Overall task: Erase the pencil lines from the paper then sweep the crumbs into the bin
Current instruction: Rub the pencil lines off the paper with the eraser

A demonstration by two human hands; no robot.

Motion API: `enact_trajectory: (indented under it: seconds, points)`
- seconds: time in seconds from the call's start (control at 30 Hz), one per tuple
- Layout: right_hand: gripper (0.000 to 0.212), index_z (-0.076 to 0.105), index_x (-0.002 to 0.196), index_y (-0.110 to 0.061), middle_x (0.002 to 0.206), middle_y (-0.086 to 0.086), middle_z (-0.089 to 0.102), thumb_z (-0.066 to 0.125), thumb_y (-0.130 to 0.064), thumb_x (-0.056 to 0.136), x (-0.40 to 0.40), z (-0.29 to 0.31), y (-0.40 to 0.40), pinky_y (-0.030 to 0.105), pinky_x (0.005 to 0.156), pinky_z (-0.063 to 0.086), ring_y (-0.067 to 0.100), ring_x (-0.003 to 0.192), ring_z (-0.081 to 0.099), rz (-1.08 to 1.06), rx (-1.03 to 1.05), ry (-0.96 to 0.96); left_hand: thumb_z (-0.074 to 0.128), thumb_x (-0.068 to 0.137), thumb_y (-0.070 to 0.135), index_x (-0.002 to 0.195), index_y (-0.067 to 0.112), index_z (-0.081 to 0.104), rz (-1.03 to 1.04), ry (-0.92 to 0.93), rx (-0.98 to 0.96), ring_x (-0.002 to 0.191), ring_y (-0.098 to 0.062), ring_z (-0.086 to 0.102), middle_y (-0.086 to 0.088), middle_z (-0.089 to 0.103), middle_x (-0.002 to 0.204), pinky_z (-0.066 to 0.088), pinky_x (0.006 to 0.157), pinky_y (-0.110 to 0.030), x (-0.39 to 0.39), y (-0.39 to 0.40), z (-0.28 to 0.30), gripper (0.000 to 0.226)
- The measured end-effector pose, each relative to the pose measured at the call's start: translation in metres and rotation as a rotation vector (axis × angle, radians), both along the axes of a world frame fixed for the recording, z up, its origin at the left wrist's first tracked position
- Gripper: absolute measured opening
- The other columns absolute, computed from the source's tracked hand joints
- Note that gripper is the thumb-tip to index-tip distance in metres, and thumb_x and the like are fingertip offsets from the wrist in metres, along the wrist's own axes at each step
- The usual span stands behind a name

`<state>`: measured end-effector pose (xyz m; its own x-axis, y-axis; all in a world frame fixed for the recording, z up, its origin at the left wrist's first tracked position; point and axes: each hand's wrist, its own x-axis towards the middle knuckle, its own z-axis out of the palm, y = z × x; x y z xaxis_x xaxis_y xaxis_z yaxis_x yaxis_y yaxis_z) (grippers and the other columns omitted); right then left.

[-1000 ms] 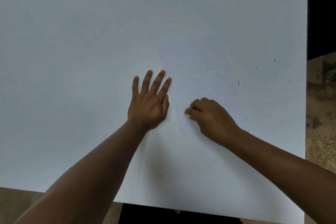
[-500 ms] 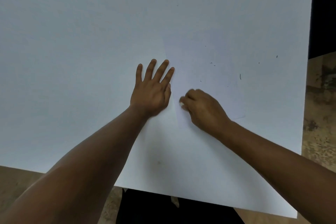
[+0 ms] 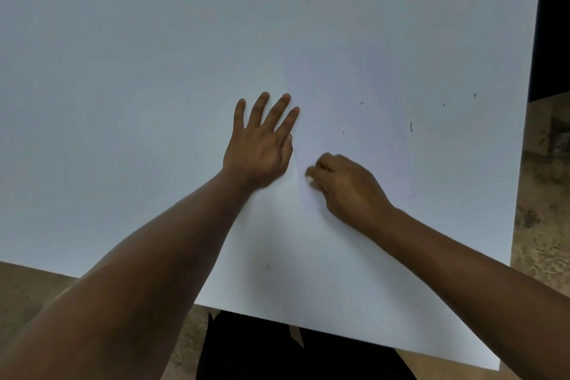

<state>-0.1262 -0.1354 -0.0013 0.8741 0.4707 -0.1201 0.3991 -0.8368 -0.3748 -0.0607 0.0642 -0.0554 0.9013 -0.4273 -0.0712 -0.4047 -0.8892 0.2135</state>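
A white sheet of paper [image 3: 348, 120] lies on the white table [image 3: 138, 86], faintly set off from it. My left hand [image 3: 262, 145] lies flat with fingers spread, pressing on the paper's left edge. My right hand [image 3: 345, 185] is curled over the paper's lower left part, and a small white eraser [image 3: 309, 176] peeks out at its fingertips, touching the sheet. Dark eraser crumbs [image 3: 411, 126] are scattered over the paper's right side and the table beyond it. No pencil lines are clear to me. No bin is in view.
The table's right edge [image 3: 524, 163] and near edge [image 3: 308, 325] border a mottled brown floor [image 3: 543, 194]. A dark area lies beyond the table at the upper right. Dark clothing shows below the near edge.
My right hand with the eraser has slid left and a little nearer to me across the paper, closer to my left hand. My left hand has stayed pressed in place.
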Motion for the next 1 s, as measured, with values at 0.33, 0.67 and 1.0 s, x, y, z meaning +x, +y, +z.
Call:
enact_trajectory:
  seconds: [0.33,0.67,1.0]
  points:
    - [0.017,0.072,0.103,-0.018,0.085,-0.003,0.064,0.061,-0.029,0.097,0.047,0.0,-0.005,0.028,0.073,0.049,0.009,0.078,0.058,-0.264,0.247,0.102,0.026,0.103,0.066,0.164,0.02,0.02,-0.002,0.012,0.001,0.159,-0.029,0.01,0.001,0.016,0.172,0.005,0.125,-0.059,0.001,0.002,-0.002,0.077]
    - [0.011,0.073,0.094,-0.021,0.075,-0.005,0.071,0.067,-0.031,0.093,0.043,-0.008,0.009,0.036,0.072,0.06,0.01,0.066,0.067,-0.818,0.669,0.335,0.023,0.108,0.053,0.164,0.014,0.02,0.026,0.049,-0.084,0.16,-0.025,0.007,-0.006,0.013,0.172,0.014,0.126,-0.056,-0.062,-0.001,-0.002,0.068]
    - [0.012,0.07,0.1,-0.011,0.089,0.001,0.061,0.063,-0.019,0.094,0.092,-0.022,0.0,0.021,0.068,0.045,0.011,0.075,0.055,-0.038,0.274,-0.042,0.018,0.106,0.059,0.165,0.018,0.016,0.126,0.076,0.036,0.16,-0.026,0.002,-0.004,0.006,0.173,0.01,0.125,-0.057,-0.056,-0.026,-0.002,0.072]
